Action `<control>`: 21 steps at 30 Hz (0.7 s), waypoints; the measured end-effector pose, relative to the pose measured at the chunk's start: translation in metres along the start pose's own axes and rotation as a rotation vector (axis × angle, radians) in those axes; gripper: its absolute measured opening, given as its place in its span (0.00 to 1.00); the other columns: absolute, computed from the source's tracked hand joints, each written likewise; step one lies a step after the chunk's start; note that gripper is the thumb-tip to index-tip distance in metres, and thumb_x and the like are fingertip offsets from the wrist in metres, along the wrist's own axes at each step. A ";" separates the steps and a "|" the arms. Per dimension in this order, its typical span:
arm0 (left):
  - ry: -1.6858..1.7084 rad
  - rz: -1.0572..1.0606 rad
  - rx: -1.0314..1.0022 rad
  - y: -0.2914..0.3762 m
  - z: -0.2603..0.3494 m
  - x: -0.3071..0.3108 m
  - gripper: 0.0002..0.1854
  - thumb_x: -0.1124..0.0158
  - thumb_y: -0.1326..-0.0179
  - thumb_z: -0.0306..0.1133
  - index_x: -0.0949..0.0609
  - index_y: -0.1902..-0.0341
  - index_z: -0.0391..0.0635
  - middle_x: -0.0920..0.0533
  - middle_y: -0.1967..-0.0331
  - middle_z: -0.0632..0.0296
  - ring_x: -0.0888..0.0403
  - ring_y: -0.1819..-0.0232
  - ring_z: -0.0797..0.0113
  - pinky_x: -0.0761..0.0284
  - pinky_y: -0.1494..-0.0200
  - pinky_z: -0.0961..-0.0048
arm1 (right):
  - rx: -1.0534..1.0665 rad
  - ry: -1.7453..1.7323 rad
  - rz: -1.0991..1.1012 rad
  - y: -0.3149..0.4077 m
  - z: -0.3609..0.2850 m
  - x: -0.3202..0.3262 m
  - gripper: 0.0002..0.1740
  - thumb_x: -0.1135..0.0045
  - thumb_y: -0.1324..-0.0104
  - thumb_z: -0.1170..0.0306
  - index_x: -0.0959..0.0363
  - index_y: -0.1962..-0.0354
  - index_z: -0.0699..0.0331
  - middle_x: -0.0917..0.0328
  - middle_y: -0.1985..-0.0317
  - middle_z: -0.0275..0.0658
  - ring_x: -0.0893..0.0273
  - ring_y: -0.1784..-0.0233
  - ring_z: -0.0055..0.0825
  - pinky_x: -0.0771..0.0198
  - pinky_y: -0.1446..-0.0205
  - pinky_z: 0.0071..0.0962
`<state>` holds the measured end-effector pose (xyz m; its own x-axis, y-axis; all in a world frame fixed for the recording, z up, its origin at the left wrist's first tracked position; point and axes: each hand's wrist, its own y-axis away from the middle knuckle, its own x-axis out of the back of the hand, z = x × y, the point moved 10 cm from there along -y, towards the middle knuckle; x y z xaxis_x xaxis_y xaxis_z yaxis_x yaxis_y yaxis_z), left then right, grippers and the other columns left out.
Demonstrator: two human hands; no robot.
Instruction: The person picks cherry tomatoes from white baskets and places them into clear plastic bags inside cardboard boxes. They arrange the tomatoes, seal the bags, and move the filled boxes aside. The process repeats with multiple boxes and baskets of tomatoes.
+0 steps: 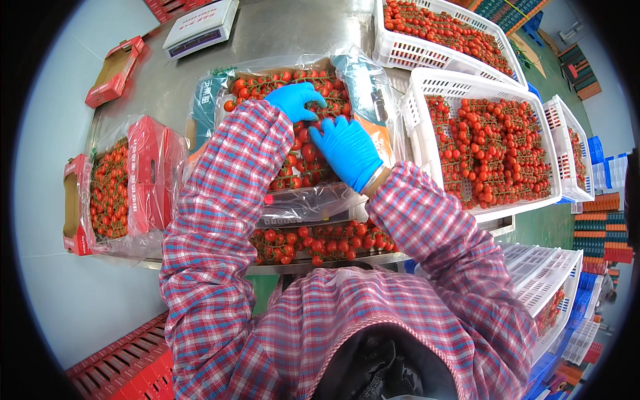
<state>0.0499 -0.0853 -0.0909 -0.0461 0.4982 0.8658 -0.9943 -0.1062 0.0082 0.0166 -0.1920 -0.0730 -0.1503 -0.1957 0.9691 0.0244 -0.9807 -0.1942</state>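
Note:
My left hand (296, 102), in a blue glove, reaches over the cherry tomatoes on the vine (306, 162) in a cardboard box (205, 102) lined with clear plastic film (395, 117). Its fingers curl down among the fruit. Just nearer to me, my right hand (348, 154), also gloved in blue, touches the tomatoes with its fingertips. Whether either hand grips a stem or a fruit is hidden beneath the fingers. The box sits on a scale (305, 219), whose keypad shows at the front edge. More vine tomatoes (325, 243) lie on the steel table before my body.
White plastic crates (417, 107) of vine tomatoes stand at the right, another crate (382, 52) behind. At the left is a filled red carton (155, 172) with film, and an empty-looking red carton (114, 72). A second scale (201, 27) stands on the steel table (295, 32).

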 end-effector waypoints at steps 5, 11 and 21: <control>0.093 -0.073 0.094 0.006 -0.008 -0.005 0.16 0.34 0.55 0.22 0.20 0.59 0.47 0.24 0.63 0.59 0.23 0.64 0.65 0.24 0.60 0.69 | -0.077 -0.067 -0.035 -0.005 0.000 -0.012 0.18 0.52 0.41 0.72 0.34 0.51 0.61 0.28 0.68 0.39 0.25 0.66 0.33 0.30 0.67 0.32; -0.181 0.045 0.016 0.003 -0.002 -0.014 0.07 0.37 0.56 0.23 0.24 0.72 0.45 0.29 0.65 0.57 0.27 0.59 0.54 0.28 0.58 0.62 | -0.022 -0.252 -0.010 0.006 0.006 0.009 0.25 0.46 0.43 0.71 0.36 0.47 0.62 0.29 0.63 0.43 0.27 0.61 0.38 0.31 0.59 0.35; -0.281 0.186 0.201 0.027 0.029 -0.007 0.27 0.39 0.51 0.26 0.29 0.44 0.47 0.32 0.42 0.50 0.35 0.41 0.48 0.35 0.40 0.61 | -0.767 -0.897 0.043 0.280 0.221 0.047 0.18 0.44 0.44 0.70 0.25 0.54 0.56 0.25 0.58 0.41 0.26 0.54 0.37 0.31 0.51 0.35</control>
<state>0.0258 -0.1161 -0.0819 -0.1684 0.2026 0.9647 -0.9315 -0.3529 -0.0885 0.2347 -0.4773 -0.0482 0.5915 -0.4623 0.6606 -0.6339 -0.7730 0.0266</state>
